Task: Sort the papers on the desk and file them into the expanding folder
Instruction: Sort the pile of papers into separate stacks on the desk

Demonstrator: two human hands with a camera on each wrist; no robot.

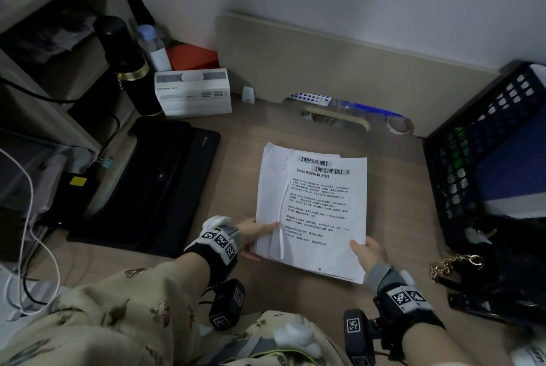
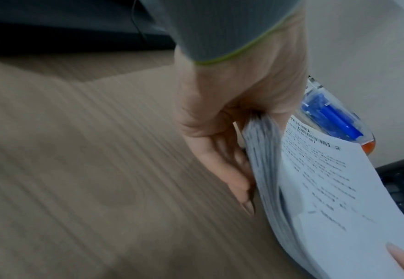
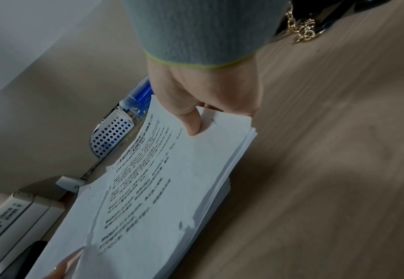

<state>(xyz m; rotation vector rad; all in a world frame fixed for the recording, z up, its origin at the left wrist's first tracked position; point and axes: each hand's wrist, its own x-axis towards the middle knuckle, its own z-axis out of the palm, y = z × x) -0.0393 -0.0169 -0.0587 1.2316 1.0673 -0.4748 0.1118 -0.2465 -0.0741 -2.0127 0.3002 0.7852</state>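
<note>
Both hands are holding a stack of papers (image 1: 313,212) at its near end over the tabletop (image 1: 236,165): the left hand (image 1: 255,237) is pinching the left edge, thumb on top, and the right hand (image 1: 367,253) is pinching the near right corner. Left of them a black folder (image 1: 153,185) is lying flat.

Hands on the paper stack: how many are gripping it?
2. The left hand grips the paper stack at its near left edge; the right hand grips its near right corner, thumb on top. The fingers underneath are mostly hidden.
</note>
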